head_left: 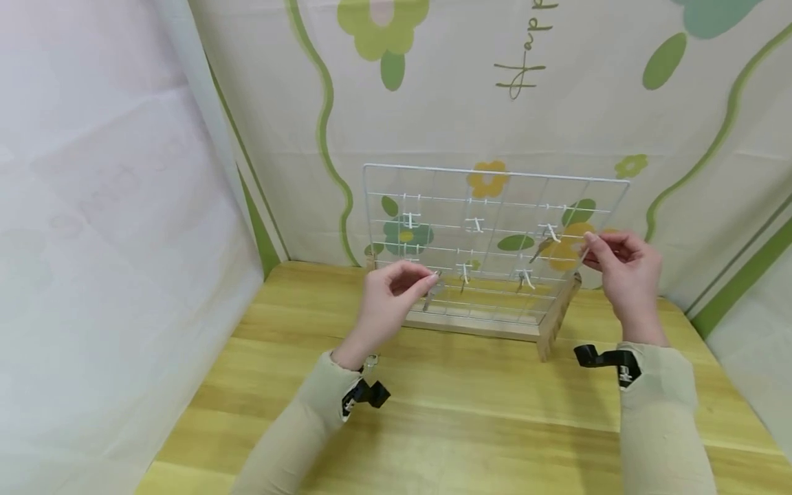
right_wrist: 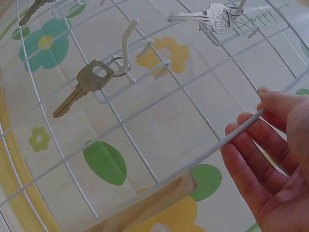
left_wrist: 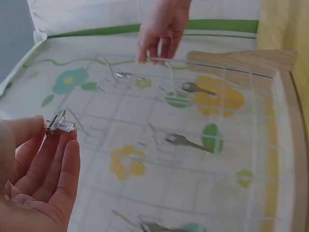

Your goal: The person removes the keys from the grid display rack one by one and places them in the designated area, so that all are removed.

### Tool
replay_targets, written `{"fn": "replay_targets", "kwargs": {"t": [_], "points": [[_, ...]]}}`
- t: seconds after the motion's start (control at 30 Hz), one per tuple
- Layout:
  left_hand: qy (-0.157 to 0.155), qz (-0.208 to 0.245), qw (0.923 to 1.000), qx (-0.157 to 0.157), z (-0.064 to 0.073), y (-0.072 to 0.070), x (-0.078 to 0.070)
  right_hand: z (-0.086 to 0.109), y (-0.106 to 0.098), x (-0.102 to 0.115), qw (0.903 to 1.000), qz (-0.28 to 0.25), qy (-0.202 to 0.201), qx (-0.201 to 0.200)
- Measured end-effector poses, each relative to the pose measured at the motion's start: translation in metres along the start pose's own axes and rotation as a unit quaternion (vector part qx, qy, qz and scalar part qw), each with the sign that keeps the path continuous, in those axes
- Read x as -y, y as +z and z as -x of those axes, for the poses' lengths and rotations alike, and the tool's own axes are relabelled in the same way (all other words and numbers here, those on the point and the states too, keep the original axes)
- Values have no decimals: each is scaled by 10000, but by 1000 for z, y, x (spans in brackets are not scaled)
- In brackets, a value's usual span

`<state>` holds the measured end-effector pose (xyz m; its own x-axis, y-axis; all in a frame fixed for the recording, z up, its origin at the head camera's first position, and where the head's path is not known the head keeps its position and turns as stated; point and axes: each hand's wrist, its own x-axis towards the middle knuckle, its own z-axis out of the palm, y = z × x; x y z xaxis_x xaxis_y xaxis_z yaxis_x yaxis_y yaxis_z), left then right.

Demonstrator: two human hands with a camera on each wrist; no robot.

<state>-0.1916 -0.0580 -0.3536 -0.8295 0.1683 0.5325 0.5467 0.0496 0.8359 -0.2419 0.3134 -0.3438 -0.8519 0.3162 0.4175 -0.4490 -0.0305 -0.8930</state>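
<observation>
A white wire grid rack (head_left: pixel 495 170) on a wooden base (head_left: pixel 476 327) stands upright on the table. My left hand (head_left: pixel 386 299) pinches a silver key (head_left: pixel 431 295) by its ring between thumb and fingers, in front of the rack's lower left part. In the left wrist view this key (left_wrist: pixel 65 125) sits at the fingertips, close to a hook. With thumb and fingers, my right hand (right_wrist: pixel 270 159) grips the rack's right edge wire. Other keys hang on the white hooks, among them a brass-toned key (right_wrist: pixel 91 79) and a silver key (right_wrist: pixel 215 18).
A bare upper left hook (head_left: pixel 410 220) and upper middle hook (head_left: pixel 475 225) stick out from the grid. A small shiny metal thing (head_left: pixel 371 361) shows beside my left wrist. Behind the rack hangs a flower-printed cloth (head_left: pixel 433 117); the wooden table (head_left: pixel 482 419) extends toward me.
</observation>
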Motion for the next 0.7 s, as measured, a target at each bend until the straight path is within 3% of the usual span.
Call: {"fn": "replay_targets", "kwargs": {"t": [0.13,0.37,0.53,0.7], "points": [[-674,-178,9974,183,19,-11,22,0,-1,0,9999,-125,-11,-31],[-1779,-399,9823,430,55,-19,71,1,1,-1,9999,-137,-42,-85],[-2307,-449,9699,634,80,-15,114,1,2,-2,9998,-159,22,-71],[-2664,-364,9595,837,92,-7,135,-1,2,-2,9998,-203,-35,-42]]}}
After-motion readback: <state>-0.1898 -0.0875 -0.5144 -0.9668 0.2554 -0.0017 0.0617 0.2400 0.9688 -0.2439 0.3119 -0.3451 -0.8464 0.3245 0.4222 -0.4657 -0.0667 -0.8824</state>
